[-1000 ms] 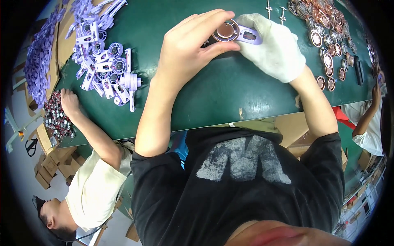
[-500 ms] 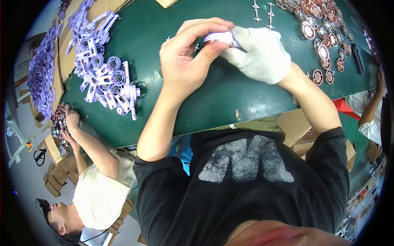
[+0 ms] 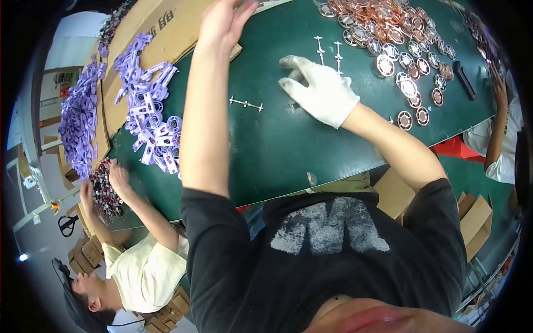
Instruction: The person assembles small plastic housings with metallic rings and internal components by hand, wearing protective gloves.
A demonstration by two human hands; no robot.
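Note:
My left hand [image 3: 225, 25] is stretched out to the far edge of the view over the work table [image 3: 266, 150]. Its fingers look spread, their tips partly cut off by the frame, and nothing shows in them. My right hand [image 3: 322, 93], in a white glove, hovers over the table with thumb and forefinger apart and nothing between them. Beyond it lie two thin silver metal rods with small crosspieces [image 3: 337, 55]; a similar silver piece [image 3: 246, 104] lies between my arms. A heap of purple plastic parts with round ends [image 3: 152, 119] sits left of my left forearm, partly hidden by it.
Copper-coloured and silver spoked discs [image 3: 408, 86] are scattered at the far right, near a black bar [image 3: 464, 80]. Cardboard [image 3: 166, 28] and another purple heap [image 3: 80, 122] lie at left. A co-worker's hands [image 3: 117, 177] touch small dark parts [image 3: 105, 188]. Another person's arm [image 3: 499, 105] is at right.
Both hands have parted. The purple round piece they held between them is no longer seen; my left hand moved far forward, my gloved right hand slightly toward me.

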